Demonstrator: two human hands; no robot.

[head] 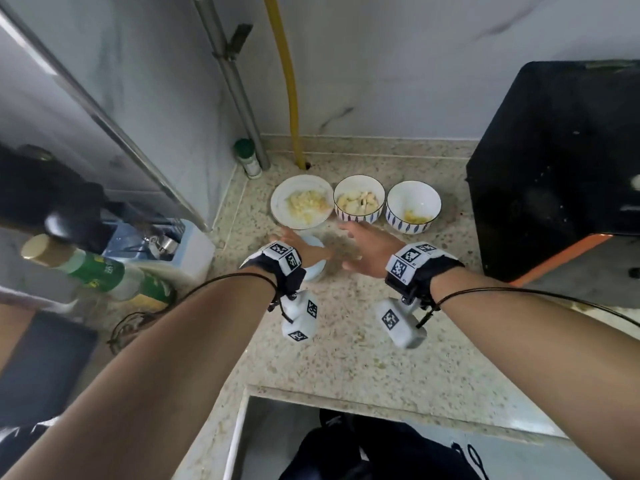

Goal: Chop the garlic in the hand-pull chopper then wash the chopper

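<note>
A small pale-blue hand-pull chopper [317,271] stands on the speckled counter [346,341], mostly hidden under my left hand [308,252], which rests on top of it and grips it. My right hand [369,247] hovers just to its right, fingers spread, holding nothing, reaching toward the bowls. Behind the hands stand a white plate [282,199] with chopped garlic, a patterned bowl [359,216] with peeled garlic cloves, and a second patterned bowl [414,202] with a few yellowish bits.
A black appliance [554,168] fills the right side of the counter. A small green-capped jar [247,159], a yellow hose [291,81] and a metal pipe stand in the back corner. Bottles [100,271] and a container crowd the left. The counter's front edge drops off below.
</note>
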